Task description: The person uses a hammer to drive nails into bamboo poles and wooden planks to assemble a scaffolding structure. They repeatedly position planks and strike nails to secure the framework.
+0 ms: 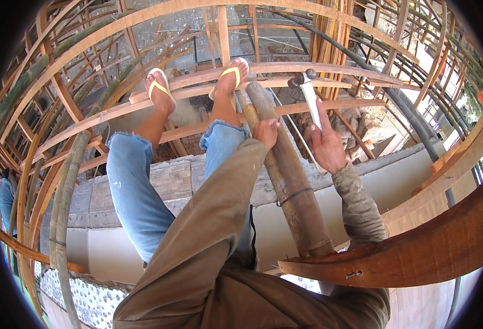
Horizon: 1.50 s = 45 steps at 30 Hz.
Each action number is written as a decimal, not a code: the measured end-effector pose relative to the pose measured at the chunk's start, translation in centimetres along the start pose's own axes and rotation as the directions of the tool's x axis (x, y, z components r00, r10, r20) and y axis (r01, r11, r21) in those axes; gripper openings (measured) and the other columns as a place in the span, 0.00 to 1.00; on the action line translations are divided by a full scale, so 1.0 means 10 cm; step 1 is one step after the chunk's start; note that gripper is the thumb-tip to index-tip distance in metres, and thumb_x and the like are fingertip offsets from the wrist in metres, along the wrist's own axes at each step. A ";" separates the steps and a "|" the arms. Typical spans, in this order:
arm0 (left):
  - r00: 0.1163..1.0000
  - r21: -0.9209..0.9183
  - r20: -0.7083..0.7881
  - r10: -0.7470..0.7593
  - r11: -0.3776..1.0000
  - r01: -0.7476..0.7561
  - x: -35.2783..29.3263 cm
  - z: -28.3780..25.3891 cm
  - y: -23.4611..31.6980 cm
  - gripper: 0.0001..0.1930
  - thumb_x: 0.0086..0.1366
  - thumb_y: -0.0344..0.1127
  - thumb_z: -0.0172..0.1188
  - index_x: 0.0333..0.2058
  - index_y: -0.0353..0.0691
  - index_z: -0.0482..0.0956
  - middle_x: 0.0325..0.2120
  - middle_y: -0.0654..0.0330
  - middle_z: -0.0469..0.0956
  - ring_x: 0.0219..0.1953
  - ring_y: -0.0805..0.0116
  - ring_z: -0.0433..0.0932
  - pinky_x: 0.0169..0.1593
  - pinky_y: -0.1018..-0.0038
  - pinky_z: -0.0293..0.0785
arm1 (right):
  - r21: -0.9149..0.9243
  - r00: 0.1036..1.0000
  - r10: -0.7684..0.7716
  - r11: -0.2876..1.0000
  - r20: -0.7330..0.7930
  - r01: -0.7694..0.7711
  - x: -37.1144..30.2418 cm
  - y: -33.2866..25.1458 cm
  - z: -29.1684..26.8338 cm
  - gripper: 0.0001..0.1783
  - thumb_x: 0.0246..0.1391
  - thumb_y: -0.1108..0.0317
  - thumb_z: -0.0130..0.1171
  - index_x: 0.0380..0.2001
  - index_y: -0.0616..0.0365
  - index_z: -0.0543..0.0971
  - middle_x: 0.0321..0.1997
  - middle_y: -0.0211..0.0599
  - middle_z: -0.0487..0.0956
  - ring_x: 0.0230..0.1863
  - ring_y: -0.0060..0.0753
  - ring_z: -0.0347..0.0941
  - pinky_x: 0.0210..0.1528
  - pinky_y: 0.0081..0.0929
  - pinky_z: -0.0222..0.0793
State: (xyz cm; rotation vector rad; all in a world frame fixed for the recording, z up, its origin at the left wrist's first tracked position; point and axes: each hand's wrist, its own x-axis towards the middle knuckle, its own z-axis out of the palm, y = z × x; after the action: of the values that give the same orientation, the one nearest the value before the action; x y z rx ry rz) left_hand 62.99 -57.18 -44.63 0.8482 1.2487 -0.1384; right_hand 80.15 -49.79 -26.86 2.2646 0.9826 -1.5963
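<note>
My right hand (329,143) is closed around the white handle of a hammer (310,101), with the index finger stretched along it. The dark hammer head points up and away from me. Two bamboo poles (296,178), tied side by side with a dark band, run between my arms. My left hand (266,133) is closed round the poles near their far end, its fingers partly hidden. Close by on the right, a thick reddish-brown wooden beam (406,255) curves across, with a nail (354,274) in its side.
My feet, in yellow-strapped flip-flops (158,88), stand on narrow wooden battens (192,90) above a deep drop. Wooden framing and bamboo poles (69,186) surround me. Below lie a tiled ledge (137,186), a pale wall (362,192) and rubble. Another person's blue-clad leg (7,200) shows far left.
</note>
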 end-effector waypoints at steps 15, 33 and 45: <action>0.996 0.106 0.049 -0.080 0.992 0.074 0.00 -0.10 0.14 0.12 0.68 0.42 0.58 0.39 0.44 0.87 0.35 0.46 0.84 0.42 0.43 0.82 0.47 0.53 0.75 | -0.153 0.982 -0.140 0.976 0.124 0.158 0.01 0.03 0.08 0.40 0.67 0.67 0.49 0.76 0.39 0.44 0.33 0.65 0.80 0.34 0.69 0.78 0.39 0.56 0.72; 0.988 0.087 0.117 -0.105 0.992 0.095 0.08 -0.06 0.03 0.14 0.68 0.44 0.59 0.35 0.41 0.86 0.34 0.49 0.84 0.40 0.51 0.83 0.46 0.59 0.74 | -0.172 0.962 0.047 0.985 0.270 0.000 0.07 -0.03 0.00 0.40 0.66 0.66 0.49 0.76 0.40 0.47 0.37 0.70 0.80 0.39 0.73 0.77 0.47 0.60 0.72; 0.985 0.140 0.148 -0.085 0.988 0.064 0.11 -0.09 0.06 0.15 0.65 0.47 0.60 0.39 0.42 0.87 0.38 0.45 0.84 0.45 0.45 0.82 0.49 0.57 0.75 | -0.136 0.986 -0.054 0.988 0.160 0.076 -0.02 -0.04 0.01 0.42 0.65 0.65 0.51 0.76 0.40 0.45 0.42 0.68 0.80 0.44 0.71 0.78 0.52 0.57 0.71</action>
State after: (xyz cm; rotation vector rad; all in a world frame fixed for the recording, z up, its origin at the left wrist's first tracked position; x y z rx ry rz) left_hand 62.96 -55.83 -45.33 0.8896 1.1354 -0.3458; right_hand 79.79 -49.62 -26.59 2.0010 1.1010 -1.6443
